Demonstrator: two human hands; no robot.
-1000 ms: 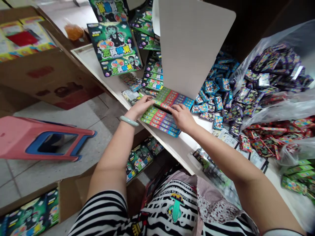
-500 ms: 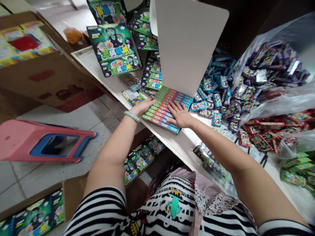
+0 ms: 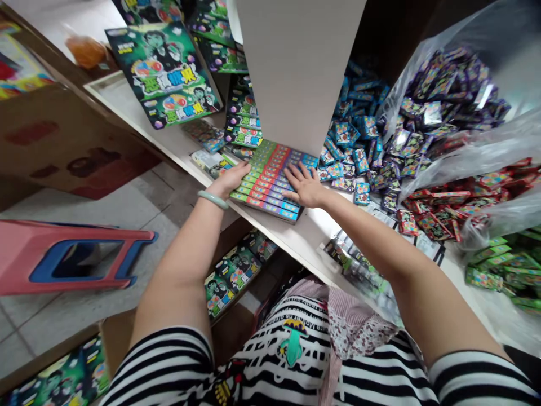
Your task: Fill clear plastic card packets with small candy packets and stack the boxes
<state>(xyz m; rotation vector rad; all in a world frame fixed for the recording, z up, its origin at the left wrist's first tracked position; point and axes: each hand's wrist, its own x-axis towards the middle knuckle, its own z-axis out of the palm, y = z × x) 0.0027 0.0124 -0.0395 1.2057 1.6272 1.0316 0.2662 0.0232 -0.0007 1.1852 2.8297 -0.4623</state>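
Observation:
On the white table sits an open display box with its pale lid (image 3: 298, 73) standing up at the back. Rows of small candy packs (image 3: 270, 177) in green, red, purple and blue fill it. My right hand (image 3: 305, 185) lies on top of the purple and blue packs, fingers spread. At the box's left edge rests my left hand (image 3: 231, 177), its fingers stretched along the green packs and a pale bangle on the wrist. The underside of the left hand is hidden.
Loose blue packs (image 3: 355, 135), purple packs (image 3: 448, 101), red packs (image 3: 448, 208) and green packs (image 3: 507, 262) lie to the right, partly in clear bags. Closed green display boxes (image 3: 164, 73) stand at the back left. A pink and blue stool (image 3: 84, 254) is on the floor.
The view has shifted, so the table and box appear a little further left and higher. Both hands stay on the box in nearly the same places.

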